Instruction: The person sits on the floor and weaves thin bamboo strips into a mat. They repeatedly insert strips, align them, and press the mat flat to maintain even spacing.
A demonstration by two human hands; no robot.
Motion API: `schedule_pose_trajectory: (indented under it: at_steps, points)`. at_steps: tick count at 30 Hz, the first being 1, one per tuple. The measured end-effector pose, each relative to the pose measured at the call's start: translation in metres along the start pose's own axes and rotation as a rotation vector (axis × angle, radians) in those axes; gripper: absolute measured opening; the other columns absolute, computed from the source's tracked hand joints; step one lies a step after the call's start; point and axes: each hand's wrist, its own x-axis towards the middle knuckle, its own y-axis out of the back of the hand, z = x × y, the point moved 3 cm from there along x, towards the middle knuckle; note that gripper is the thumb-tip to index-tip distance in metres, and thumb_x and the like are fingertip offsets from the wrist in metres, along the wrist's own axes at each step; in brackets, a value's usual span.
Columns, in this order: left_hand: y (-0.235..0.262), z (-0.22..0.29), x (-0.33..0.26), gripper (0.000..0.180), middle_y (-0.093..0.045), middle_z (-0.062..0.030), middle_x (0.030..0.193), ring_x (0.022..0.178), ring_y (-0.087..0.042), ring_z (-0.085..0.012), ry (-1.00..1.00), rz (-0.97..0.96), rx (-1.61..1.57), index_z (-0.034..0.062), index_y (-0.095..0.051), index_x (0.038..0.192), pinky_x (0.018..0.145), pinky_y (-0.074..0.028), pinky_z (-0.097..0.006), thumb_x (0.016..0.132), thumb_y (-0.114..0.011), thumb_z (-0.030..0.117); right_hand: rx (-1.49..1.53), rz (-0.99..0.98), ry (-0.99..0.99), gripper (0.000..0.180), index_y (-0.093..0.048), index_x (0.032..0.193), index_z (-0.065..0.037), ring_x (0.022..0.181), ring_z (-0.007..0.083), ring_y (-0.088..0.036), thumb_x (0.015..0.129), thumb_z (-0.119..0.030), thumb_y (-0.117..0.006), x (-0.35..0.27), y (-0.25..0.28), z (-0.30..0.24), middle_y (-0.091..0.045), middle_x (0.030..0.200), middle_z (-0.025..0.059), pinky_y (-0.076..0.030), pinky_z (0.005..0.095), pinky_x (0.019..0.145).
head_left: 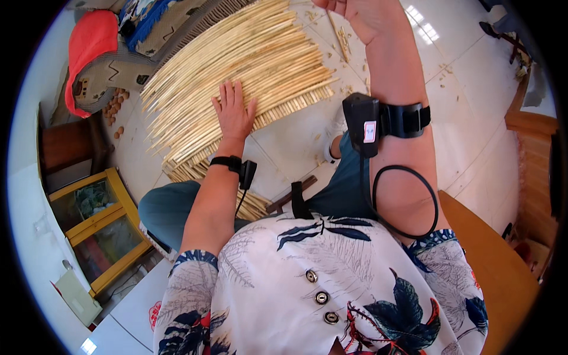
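Observation:
A wide mat of straw-coloured stalks (pixel 236 59) lies in front of me, its stalks side by side with uneven ends. My left hand (pixel 235 115) rests flat on the near part of this mat, fingers stretched out and the thumb apart. At the top edge of the picture is my right hand (pixel 362 18), stretched forward past the mat's right end. Its fingers are mostly cut off by the frame, so what they touch or hold does not show. More stalks (pixel 251 204) lie near my legs, partly hidden under my left forearm.
Loose stalk pieces (pixel 343 44) and small scraps lie on the tiled floor. Red cloth (pixel 92 53) drapes over a seat at far left, near several round brown things (pixel 115 109). A yellow glass-fronted cabinet (pixel 115 207) stands left; an orange-brown tabletop (pixel 485 254) lies right.

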Motion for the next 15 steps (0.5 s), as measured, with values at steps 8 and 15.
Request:
schedule_pose_trajectory:
  at_steps: [8,15]
  points:
    - [-0.006,-0.004,-0.001,0.063,-0.027,-0.0172,0.142,0.133,-0.021,-0.0332,0.019,0.006,-0.006,0.0097,-0.031,0.137,0.104,-0.013,-0.056,0.087,-0.045,0.045,0.048,-0.021,0.027,0.021,-0.058,0.089,0.006,0.072,0.0174,-0.060,0.086,-0.015,-0.054,0.004,0.004,0.001,-0.061,0.080,0.0126,-0.051,0.0256,0.067]
    - [-0.004,-0.001,0.000,0.064,-0.027,-0.0180,0.143,0.134,-0.020,-0.0340,0.015,-0.031,0.005,0.0086,-0.031,0.137,0.104,-0.012,-0.057,0.087,-0.044,0.046,0.089,-0.052,0.006,0.022,-0.058,0.092,0.005,0.075,0.0186,-0.061,0.086,-0.016,-0.054,0.014,0.018,0.005,-0.062,0.084,0.0130,-0.051,0.0264,0.068]
